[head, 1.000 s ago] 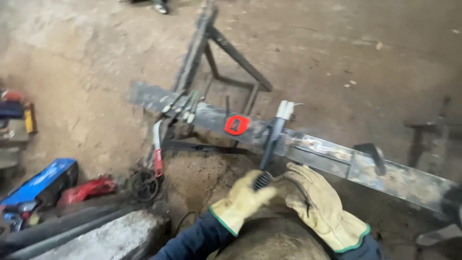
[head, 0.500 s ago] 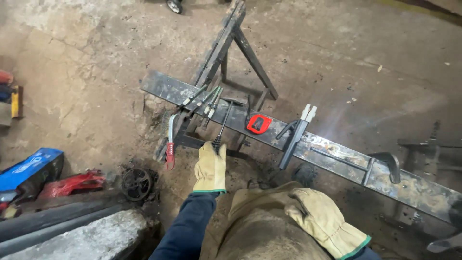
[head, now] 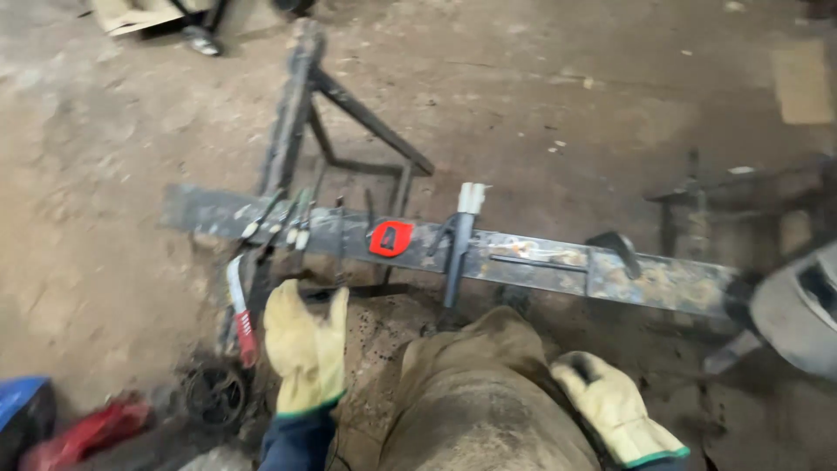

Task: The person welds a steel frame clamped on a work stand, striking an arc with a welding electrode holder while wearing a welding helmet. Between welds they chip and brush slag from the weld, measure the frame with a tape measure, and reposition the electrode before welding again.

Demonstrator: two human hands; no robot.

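Yellow gloves: two; left hand (head: 303,349) grip wide, right hand (head: 610,410) unclear; one steel bar (head: 540,262).

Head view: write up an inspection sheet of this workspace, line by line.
Surface: long rusty metal bar lies across a dark stand on a dirty concrete floor.
Job's things: red tape measure, a dark clamp-like tool with a pale top and several thin tools rest on the bar; a red-handled tool hangs below it.
Clutter: small wheel, red item and blue item on the floor at lower left.
Hands: left hand, gloved, fingers open, just below the bar and touching nothing; right hand, gloved, rests by the knee, holding nothing.
Cables: nothing seen.
Surroundings: another metal stand and a grey object at right.
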